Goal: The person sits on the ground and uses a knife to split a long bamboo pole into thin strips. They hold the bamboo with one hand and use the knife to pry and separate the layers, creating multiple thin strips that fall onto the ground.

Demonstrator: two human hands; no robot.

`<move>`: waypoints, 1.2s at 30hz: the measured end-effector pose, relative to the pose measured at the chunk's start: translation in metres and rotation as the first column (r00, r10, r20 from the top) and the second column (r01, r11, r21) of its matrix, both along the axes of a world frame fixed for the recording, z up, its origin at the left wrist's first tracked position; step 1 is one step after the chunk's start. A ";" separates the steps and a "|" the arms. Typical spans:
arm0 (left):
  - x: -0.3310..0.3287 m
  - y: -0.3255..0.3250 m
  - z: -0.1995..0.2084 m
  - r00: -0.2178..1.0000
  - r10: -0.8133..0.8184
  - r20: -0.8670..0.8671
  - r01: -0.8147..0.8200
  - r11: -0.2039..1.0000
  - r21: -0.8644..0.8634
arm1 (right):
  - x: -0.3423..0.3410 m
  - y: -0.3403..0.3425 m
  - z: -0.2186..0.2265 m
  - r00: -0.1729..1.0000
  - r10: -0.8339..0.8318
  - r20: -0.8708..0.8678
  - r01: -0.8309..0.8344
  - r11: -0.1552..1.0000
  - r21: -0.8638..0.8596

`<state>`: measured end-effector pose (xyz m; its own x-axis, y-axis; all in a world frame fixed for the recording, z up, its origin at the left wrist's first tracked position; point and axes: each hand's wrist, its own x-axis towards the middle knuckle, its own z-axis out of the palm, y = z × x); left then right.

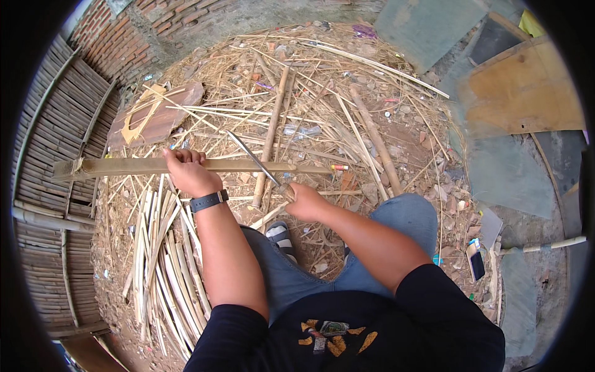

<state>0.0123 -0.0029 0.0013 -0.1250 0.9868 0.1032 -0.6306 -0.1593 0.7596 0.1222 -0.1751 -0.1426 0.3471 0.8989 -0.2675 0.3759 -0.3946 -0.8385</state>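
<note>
A long split bamboo piece (124,166) lies crosswise in front of me, its left end near the bamboo wall. My left hand (191,175) is closed round it left of its middle, with a dark watch on the wrist. In my right hand (305,202) is the handle of a long-bladed knife (249,152), its tip pointing up and to the left. The blade crosses the bamboo piece to the right of my left hand; whether it cuts in I cannot tell. Both fists hide parts of what they hold.
Many split bamboo strips (176,273) are heaped at my left. Two bamboo poles, a nearer one (273,136) and a farther one (376,139), lie among shavings and rubble. A phone (476,265) lies at the right. Boards (520,90) and a woven bamboo wall (46,155) flank the place.
</note>
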 end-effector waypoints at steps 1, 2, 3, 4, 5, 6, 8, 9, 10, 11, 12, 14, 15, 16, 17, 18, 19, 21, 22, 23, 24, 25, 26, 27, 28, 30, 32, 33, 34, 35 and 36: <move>0.002 0.000 0.004 1.000 0.008 -0.014 -0.007 1.000 0.022 | -0.002 0.001 0.000 1.000 -0.011 0.028 0.010 0.999 0.054; 0.002 0.000 0.005 0.999 0.016 -0.028 -0.015 0.999 0.044 | 0.000 0.000 0.000 0.999 -0.008 0.032 0.007 1.000 0.015; 0.001 -0.001 0.005 1.000 0.012 -0.021 -0.011 1.000 0.014 | 0.004 0.000 0.000 0.999 -0.004 0.035 0.005 1.000 -0.023; 0.000 0.000 0.004 1.000 0.002 -0.018 -0.002 1.000 0.002 | 0.008 0.000 0.000 0.999 -0.001 0.036 0.003 0.999 -0.054; -0.002 0.003 0.000 1.000 -0.007 -0.014 0.007 1.000 -0.010 | 0.010 -0.001 -0.006 0.999 -0.030 0.030 0.031 0.998 -0.057; -0.003 0.004 -0.002 1.000 -0.017 -0.010 0.016 1.000 -0.022 | 0.012 -0.002 -0.015 0.998 -0.059 0.023 0.060 0.996 -0.060; -0.004 0.006 -0.003 1.000 -0.008 0.006 0.008 1.000 -0.005 | 0.007 0.001 -0.006 0.998 -0.066 -0.001 0.065 0.997 -0.048; -0.005 0.008 -0.001 1.000 -0.003 0.005 0.003 1.000 0.000 | 0.003 0.000 0.000 0.999 -0.047 -0.016 0.047 0.998 -0.033; -0.002 0.005 -0.002 1.000 -0.002 0.008 0.002 1.000 -0.008 | 0.002 -0.004 0.006 0.999 -0.035 -0.025 0.034 0.999 -0.030; 0.001 0.000 0.002 1.000 -0.003 -0.003 0.003 1.000 -0.015 | 0.002 -0.004 0.001 1.000 -0.016 0.006 0.016 1.000 -0.019; 0.001 -0.001 -0.001 1.000 -0.010 -0.006 0.010 1.000 -0.007 | 0.002 -0.002 -0.005 0.999 0.002 0.037 -0.002 1.000 -0.008; -0.001 0.003 0.001 1.000 -0.014 -0.006 0.014 1.000 0.026 | 0.005 0.001 0.001 1.000 0.000 -0.020 -0.001 0.999 -0.052; -0.003 0.004 0.000 1.000 -0.012 0.014 0.012 1.000 -0.006 | 0.008 -0.001 0.005 0.993 -0.029 -0.111 0.016 0.993 -0.115; -0.003 0.004 0.000 1.000 -0.010 0.012 0.011 1.000 -0.009 | 0.008 -0.001 0.010 0.977 -0.064 -0.204 0.027 0.984 -0.176; -0.003 0.003 0.000 1.000 -0.008 0.009 0.009 1.000 -0.011 | 0.008 -0.001 0.005 0.989 -0.057 -0.137 0.039 0.990 -0.132; -0.002 0.002 0.000 1.000 -0.007 0.006 0.007 1.000 -0.014 | 0.007 -0.001 -0.003 0.996 -0.055 -0.069 0.049 0.995 -0.087; -0.002 0.001 0.000 1.000 -0.002 0.019 0.002 1.000 -0.020 | 0.004 -0.002 0.000 0.999 -0.053 -0.002 0.053 0.998 -0.046; -0.001 0.001 0.004 1.000 0.010 -0.005 -0.010 1.000 -0.007 | 0.001 -0.001 0.009 0.998 -0.008 -0.058 0.006 1.000 -0.029; 0.001 -0.001 0.006 1.000 0.011 -0.011 -0.011 1.000 -0.004 | 0.000 -0.003 0.016 0.997 0.010 -0.080 -0.012 1.000 -0.023; 0.001 0.001 0.005 1.000 0.003 -0.018 -0.003 1.000 -0.007 | 0.001 -0.003 0.013 0.998 0.010 -0.054 -0.012 1.000 -0.024; 0.000 0.000 0.003 1.000 -0.005 -0.016 0.004 1.000 -0.016 | 0.002 -0.002 0.006 1.000 0.011 -0.029 -0.012 1.000 -0.024; -0.001 0.001 0.003 1.000 -0.011 -0.015 0.011 1.000 -0.017 | 0.003 0.000 0.001 1.000 0.013 -0.004 -0.013 1.000 -0.017; -0.001 0.000 0.004 1.000 -0.018 -0.014 0.018 1.000 -0.018 | 0.004 0.000 -0.004 1.000 -0.017 0.003 0.018 1.000 -0.022; -0.002 -0.001 0.004 1.000 -0.029 -0.006 0.029 0.999 -0.034 | 0.005 -0.001 -0.008 0.999 -0.048 0.011 0.048 0.998 -0.027; -0.003 0.001 0.002 1.000 -0.019 -0.008 0.019 1.000 -0.023 | 0.003 0.000 -0.004 0.997 -0.071 0.014 0.071 0.997 -0.030; -0.006 0.007 -0.003 1.000 0.000 -0.011 0.000 1.000 -0.001 | 0.001 0.000 0.006 0.999 -0.044 -0.003 0.044 0.999 -0.021; -0.003 0.007 -0.003 1.000 0.003 -0.001 -0.003 1.000 -0.001 | 0.000 -0.003 0.010 1.000 -0.020 -0.006 0.020 1.000 -0.012; -0.003 0.006 -0.002 1.000 0.000 -0.004 0.000 1.000 0.001 | -0.001 -0.002 0.010 1.000 -0.002 -0.003 0.002 1.000 0.001; -0.001 0.004 0.001 1.000 -0.005 -0.005 0.005 1.000 0.004 | -0.001 -0.002 0.010 1.000 0.014 0.003 -0.014 1.000 0.014; 0.000 0.002 0.003 1.000 -0.001 -0.012 0.001 1.000 0.005 | 0.000 -0.002 0.008 1.000 0.006 0.018 -0.006 1.000 0.014; 0.000 0.002 0.002 1.000 -0.009 0.000 0.009 1.000 -0.012 | 0.001 -0.002 0.004 0.999 -0.002 0.033 0.001 1.000 0.014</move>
